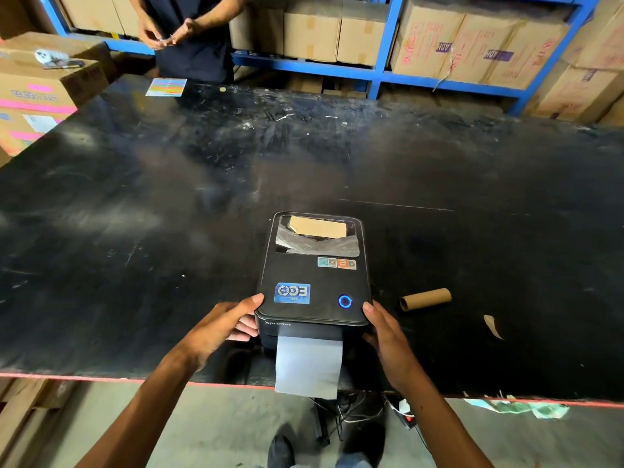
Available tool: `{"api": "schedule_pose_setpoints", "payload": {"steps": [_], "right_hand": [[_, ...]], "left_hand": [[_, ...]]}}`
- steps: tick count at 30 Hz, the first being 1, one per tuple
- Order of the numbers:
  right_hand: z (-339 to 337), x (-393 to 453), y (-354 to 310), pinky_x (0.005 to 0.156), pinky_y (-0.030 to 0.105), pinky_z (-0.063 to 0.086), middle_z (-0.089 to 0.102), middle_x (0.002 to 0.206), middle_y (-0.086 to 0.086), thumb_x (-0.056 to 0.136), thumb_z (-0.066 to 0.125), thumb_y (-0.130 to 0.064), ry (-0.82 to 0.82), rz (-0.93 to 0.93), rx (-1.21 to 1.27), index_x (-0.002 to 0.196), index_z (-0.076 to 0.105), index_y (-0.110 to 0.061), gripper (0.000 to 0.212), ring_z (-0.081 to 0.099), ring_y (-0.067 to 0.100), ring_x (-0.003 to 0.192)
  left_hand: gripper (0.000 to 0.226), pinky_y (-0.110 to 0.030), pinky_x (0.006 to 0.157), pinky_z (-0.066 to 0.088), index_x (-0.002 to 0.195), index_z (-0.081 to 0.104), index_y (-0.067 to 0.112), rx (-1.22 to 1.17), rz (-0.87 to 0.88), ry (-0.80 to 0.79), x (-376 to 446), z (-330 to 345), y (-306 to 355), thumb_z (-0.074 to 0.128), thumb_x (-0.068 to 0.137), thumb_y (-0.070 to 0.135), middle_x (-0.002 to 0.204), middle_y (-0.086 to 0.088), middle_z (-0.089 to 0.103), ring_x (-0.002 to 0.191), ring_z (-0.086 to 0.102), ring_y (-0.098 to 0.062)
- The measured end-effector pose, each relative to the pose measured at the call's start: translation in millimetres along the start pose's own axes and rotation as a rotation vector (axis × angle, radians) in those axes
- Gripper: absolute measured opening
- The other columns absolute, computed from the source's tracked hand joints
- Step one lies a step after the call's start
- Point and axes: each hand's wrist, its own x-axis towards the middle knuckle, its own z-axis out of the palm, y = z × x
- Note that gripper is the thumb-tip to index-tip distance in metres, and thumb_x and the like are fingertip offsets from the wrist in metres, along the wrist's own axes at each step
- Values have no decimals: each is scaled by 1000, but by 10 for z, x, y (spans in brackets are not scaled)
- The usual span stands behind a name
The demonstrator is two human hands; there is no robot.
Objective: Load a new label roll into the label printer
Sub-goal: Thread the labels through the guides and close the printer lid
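A black label printer stands near the front edge of the black table, lid closed, its blue power ring lit. A strip of white label paper hangs out of its front slot over the table edge. Through the lid window I see brown card and plastic wrap. My left hand grips the printer's front left corner, thumb on the lid. My right hand holds the front right corner. An empty brown cardboard core lies on the table to the printer's right.
A torn brown paper scrap lies right of the core. Another person stands across the table by a coloured sheet. Cardboard boxes stack at left; blue shelving with boxes runs behind. Cables hang under the table.
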Motion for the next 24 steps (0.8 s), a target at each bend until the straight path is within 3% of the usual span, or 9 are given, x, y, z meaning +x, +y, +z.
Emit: {"api": "schedule_pose_setpoints", "payload": {"steps": [5, 10, 12, 16, 19, 22, 24], "right_hand": [[5, -3, -3, 90, 29, 46, 72, 106, -23, 68, 57, -58, 10, 6, 28, 107, 65, -39, 44, 65, -2, 101], [6, -10, -22, 89, 27, 47, 72, 101, -26, 82, 54, -43, 15, -5, 40, 107, 64, -34, 29, 65, -3, 100], [7, -20, -40, 88, 25, 48, 72, 102, -25, 79, 54, -46, 7, -10, 34, 109, 63, -32, 34, 65, -2, 102], [12, -30, -53, 84, 21, 54, 73, 109, -11, 73, 55, -49, -2, -20, 59, 116, 62, -26, 50, 65, 6, 106], [15, -31, -71, 94, 30, 52, 70, 119, 2, 77, 55, -42, 5, -18, 95, 126, 58, -15, 56, 65, 15, 111], [18, -39, -78, 100, 38, 49, 68, 122, 6, 88, 53, -30, 36, -3, 104, 128, 56, -15, 43, 63, 19, 114], [19, -38, -58, 95, 34, 51, 69, 118, 2, 92, 51, -27, 63, 5, 92, 122, 58, -21, 31, 65, 15, 110]], "left_hand": [[77, -42, 89, 55, 80, 76, 10, -11, 24, -10, 29, -21, -24, 59, 55, 81, 80, -9, 77, 82, 72, -23], [85, -40, 87, 55, 78, 75, 9, -7, 43, -29, 61, -46, -46, 61, 46, 86, 85, -14, 76, 84, 72, -24], [81, -40, 87, 55, 76, 76, 11, -8, 45, -35, 73, -56, -54, 62, 47, 86, 83, -13, 76, 83, 72, -23], [76, -39, 85, 55, 72, 76, 16, -14, 46, -43, 82, -54, -62, 62, 47, 85, 78, -8, 77, 81, 72, -22], [72, -37, 82, 55, 67, 76, 19, -20, 52, -39, 76, -40, -58, 63, 44, 86, 74, -5, 76, 79, 73, -20], [71, -37, 82, 56, 65, 76, 19, -32, 58, -38, 68, -32, -49, 63, 43, 86, 72, -5, 76, 77, 72, -20], [72, -37, 83, 56, 67, 76, 19, -31, 59, -44, 60, -29, -42, 62, 45, 86, 74, -5, 76, 79, 72, -20]]}}
